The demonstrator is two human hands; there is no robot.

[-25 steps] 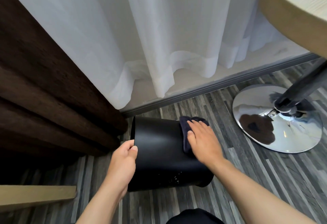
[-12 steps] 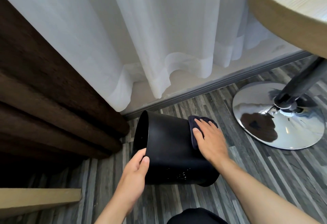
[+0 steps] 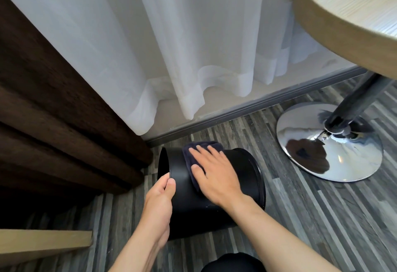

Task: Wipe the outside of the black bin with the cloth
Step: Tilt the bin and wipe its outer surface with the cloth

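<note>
The black bin (image 3: pixel 242 177) lies tipped on its side on the striped floor, its mouth facing left and its base toward the right. My left hand (image 3: pixel 160 200) grips the rim at the mouth, thumb on the outside. A dark navy cloth (image 3: pixel 189 153) is draped over the bin's upper wall near the mouth. My right hand (image 3: pixel 212 172) lies flat on the cloth with fingers spread, pressing it against the bin. Much of the cloth is hidden under that hand.
A round table's chrome base (image 3: pixel 328 142) and dark post (image 3: pixel 356 101) stand to the right, its wooden top (image 3: pixel 352 15) overhead. White sheer curtain (image 3: pixel 193 46) hangs behind, brown drape (image 3: pixel 53 104) at left. A wooden edge (image 3: pixel 43 243) juts in at lower left.
My right hand has slid the cloth leftward along the bin's upper wall, from the base end toward the mouth. The bin has turned slightly; my left hand keeps its hold on the rim.
</note>
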